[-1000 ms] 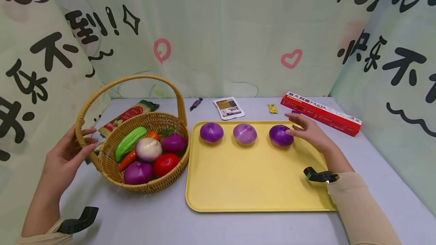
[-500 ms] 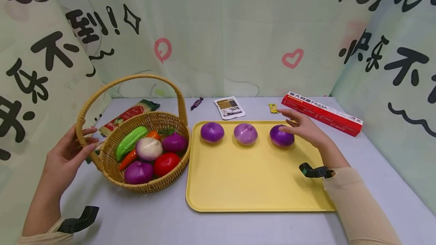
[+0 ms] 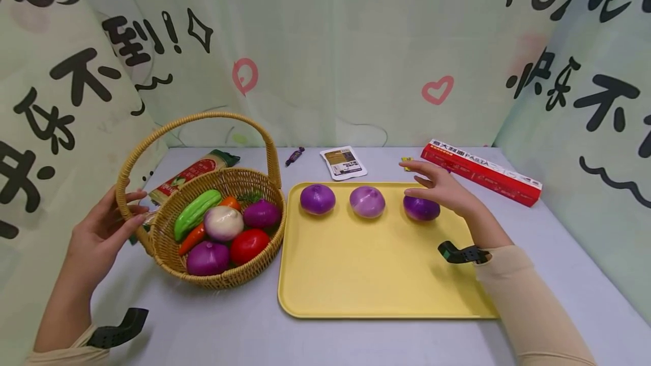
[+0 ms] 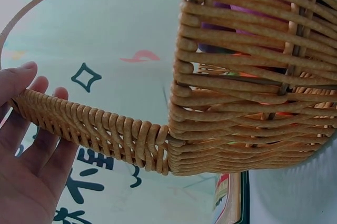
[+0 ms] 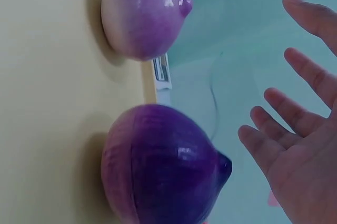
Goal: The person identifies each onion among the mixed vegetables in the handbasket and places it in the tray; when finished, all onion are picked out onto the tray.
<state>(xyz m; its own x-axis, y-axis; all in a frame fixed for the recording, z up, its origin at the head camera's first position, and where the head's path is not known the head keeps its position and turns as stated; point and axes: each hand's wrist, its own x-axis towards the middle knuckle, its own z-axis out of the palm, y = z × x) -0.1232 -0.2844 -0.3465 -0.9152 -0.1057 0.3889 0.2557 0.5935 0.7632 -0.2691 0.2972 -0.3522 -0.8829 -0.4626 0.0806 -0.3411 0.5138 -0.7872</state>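
Note:
My left hand (image 3: pixel 102 236) holds the handle (image 3: pixel 123 185) of a wicker basket (image 3: pixel 218 281), thumb on one side and fingers on the other. Inside lie a green ridged vegetable (image 3: pixel 197 214), a carrot (image 3: pixel 193 239), a pale onion (image 3: pixel 223 223), purple onions (image 3: pixel 208 258) and a tomato (image 3: pixel 250 245). A yellow tray (image 3: pixel 376 270) carries three onions in a row: a dark purple one (image 3: pixel 317 199), a lighter one (image 3: pixel 367 201) and another dark one (image 3: pixel 421 209). Above the rightmost onion hovers my right hand (image 3: pixel 447 188), fingers spread; the right wrist view shows a gap between them.
Along the back lie a wrapped candy (image 3: pixel 295 156), a white-edged sachet (image 3: pixel 343 162) and a red pasta box (image 3: pixel 480 171). A small yellow packet (image 3: pixel 406 160) is partly hidden by my right hand. Behind the basket lies a red and green package (image 3: pixel 195 173).
My right hand has come away from the rightmost onion, rising and shifting left above it. The onions stay in place, and my left hand keeps its hold on the basket handle.

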